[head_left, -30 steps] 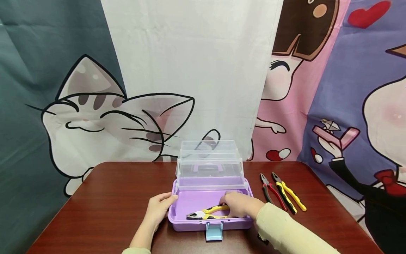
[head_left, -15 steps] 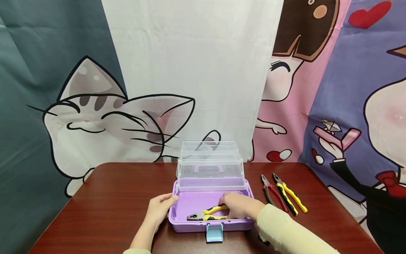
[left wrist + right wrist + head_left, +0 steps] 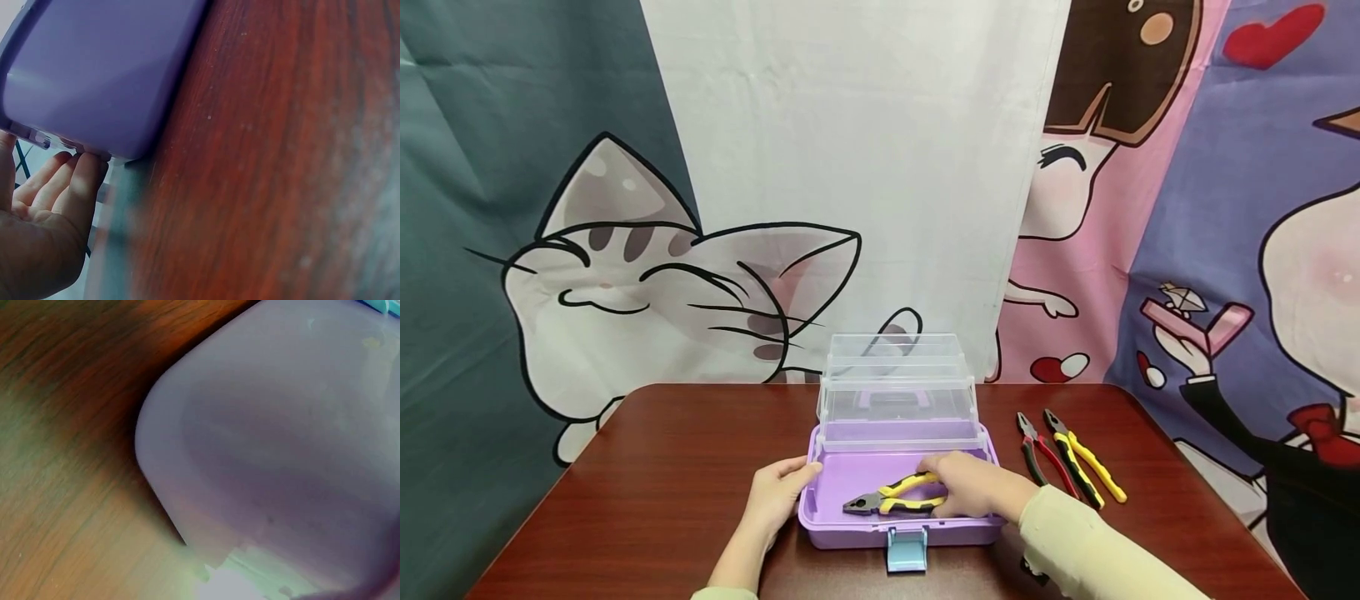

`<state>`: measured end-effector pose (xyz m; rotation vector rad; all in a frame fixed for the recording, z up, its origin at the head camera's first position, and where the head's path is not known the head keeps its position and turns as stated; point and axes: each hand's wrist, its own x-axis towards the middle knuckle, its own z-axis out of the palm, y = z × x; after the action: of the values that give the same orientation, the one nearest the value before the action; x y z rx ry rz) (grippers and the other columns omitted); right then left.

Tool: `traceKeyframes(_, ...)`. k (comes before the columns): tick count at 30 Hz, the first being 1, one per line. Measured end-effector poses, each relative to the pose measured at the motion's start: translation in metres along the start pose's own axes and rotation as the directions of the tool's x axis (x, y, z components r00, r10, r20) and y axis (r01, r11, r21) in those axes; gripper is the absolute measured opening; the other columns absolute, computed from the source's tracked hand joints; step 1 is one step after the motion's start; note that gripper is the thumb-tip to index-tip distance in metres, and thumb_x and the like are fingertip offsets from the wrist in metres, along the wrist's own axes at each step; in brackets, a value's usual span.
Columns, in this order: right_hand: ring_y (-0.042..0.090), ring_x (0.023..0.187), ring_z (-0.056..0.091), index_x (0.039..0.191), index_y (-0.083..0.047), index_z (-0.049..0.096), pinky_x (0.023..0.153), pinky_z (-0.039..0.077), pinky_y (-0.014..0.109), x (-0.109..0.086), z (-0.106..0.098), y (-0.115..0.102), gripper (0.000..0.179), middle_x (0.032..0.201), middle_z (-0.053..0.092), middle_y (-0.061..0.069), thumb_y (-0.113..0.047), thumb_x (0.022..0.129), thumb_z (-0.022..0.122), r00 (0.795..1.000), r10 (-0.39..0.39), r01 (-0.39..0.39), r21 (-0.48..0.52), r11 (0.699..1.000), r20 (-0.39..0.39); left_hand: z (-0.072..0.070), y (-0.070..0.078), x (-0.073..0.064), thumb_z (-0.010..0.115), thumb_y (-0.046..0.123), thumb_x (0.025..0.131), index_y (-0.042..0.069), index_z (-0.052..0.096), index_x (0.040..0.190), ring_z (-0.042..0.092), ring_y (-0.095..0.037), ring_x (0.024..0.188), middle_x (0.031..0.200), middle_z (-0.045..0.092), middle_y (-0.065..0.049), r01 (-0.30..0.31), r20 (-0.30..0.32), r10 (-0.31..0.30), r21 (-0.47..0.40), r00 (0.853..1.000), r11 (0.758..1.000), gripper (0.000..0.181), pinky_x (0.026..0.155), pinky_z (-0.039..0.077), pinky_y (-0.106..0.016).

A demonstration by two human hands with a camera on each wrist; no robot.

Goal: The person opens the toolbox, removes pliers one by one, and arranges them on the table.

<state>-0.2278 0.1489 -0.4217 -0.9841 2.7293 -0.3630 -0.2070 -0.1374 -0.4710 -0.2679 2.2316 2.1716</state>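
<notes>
A purple toolbox (image 3: 842, 536) sits on the table with its clear lid and trays (image 3: 895, 400) raised at the back. My left hand (image 3: 775, 492) grips the box's left side, thumb over the rim; in the left wrist view the fingers (image 3: 84, 187) press on its purple wall (image 3: 112, 81). Inside the box is a pair of yellow-and-black pliers (image 3: 891, 497), jaws toward the left. My right hand (image 3: 970, 485) holds these pliers by the handle ends, which its fingers partly hide. Only the outer wall (image 3: 269, 437) fills the right wrist view, without the hand.
To the right of the box lie red-and-black pliers (image 3: 1041, 454) and another yellow-and-black pair (image 3: 1082, 458), both on the brown table (image 3: 700, 450). A light blue latch (image 3: 907, 550) hangs down at the box's front. A printed cloth (image 3: 865, 167) hangs behind.
The pliers in the box have shifted slightly up and away from the front rim, and their handles have turned a little with my right hand. My left hand keeps its place.
</notes>
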Motion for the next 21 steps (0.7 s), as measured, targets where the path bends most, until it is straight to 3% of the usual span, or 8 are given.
traceKeyframes(4, 0.008, 0.096, 0.055, 0.124, -0.008, 0.058, 0.085, 0.051, 0.03, -0.003, -0.001, 0.002, 0.052, 0.114, 0.063, 0.0, -0.03, 0.079, 0.073, 1.0, -0.012, 0.012, -0.004, 1.0, -0.011, 0.0, 0.0, 0.0, 0.069, 0.023, 0.086, -0.012, 0.056, 0.122, 0.068, -0.022, 0.081, 0.106, 0.067, -0.026, -0.005, -0.007, 0.005, 0.013, 1.0, 1.0, 0.052, 0.066, 0.059, -0.036)
traceKeyframes(9, 0.008, 0.091, 0.056, 0.122, -0.005, 0.057, 0.08, 0.051, 0.028, -0.008, -0.002, 0.004, 0.052, 0.109, 0.063, 0.0, -0.029, 0.079, 0.072, 0.997, -0.053, 0.053, -0.01, 0.999, -0.058, 0.0, 0.0, 0.0, 0.07, 0.024, 0.084, -0.011, 0.058, 0.12, 0.068, -0.02, 0.083, 0.105, 0.068, -0.025, -0.021, -0.03, 0.023, 0.054, 0.999, 0.998, 0.051, 0.068, 0.059, -0.033)
traceKeyframes(15, 0.009, 0.082, 0.057, 0.121, -0.005, 0.058, 0.071, 0.05, 0.023, -0.016, -0.002, 0.006, 0.049, 0.104, 0.063, 0.002, -0.027, 0.079, 0.071, 0.994, -0.047, 0.052, 0.047, 0.998, -0.099, 0.002, -0.002, 0.0, 0.072, 0.025, 0.082, -0.01, 0.062, 0.116, 0.067, -0.018, 0.087, 0.104, 0.069, -0.025, -0.039, -0.069, 0.048, 0.124, 0.996, 0.992, 0.049, 0.071, 0.057, -0.027)
traceKeyframes(21, 0.008, 0.082, 0.058, 0.12, -0.006, 0.059, 0.072, 0.051, 0.024, -0.025, -0.001, 0.01, 0.051, 0.105, 0.064, 0.003, -0.028, 0.077, 0.073, 0.981, -0.046, 0.066, 0.104, 0.992, -0.187, 0.002, -0.002, 0.0, 0.072, 0.025, 0.082, -0.009, 0.063, 0.114, 0.066, -0.018, 0.088, 0.103, 0.069, -0.024, -0.048, -0.084, 0.061, 0.147, 0.995, 0.988, 0.048, 0.073, 0.055, -0.025)
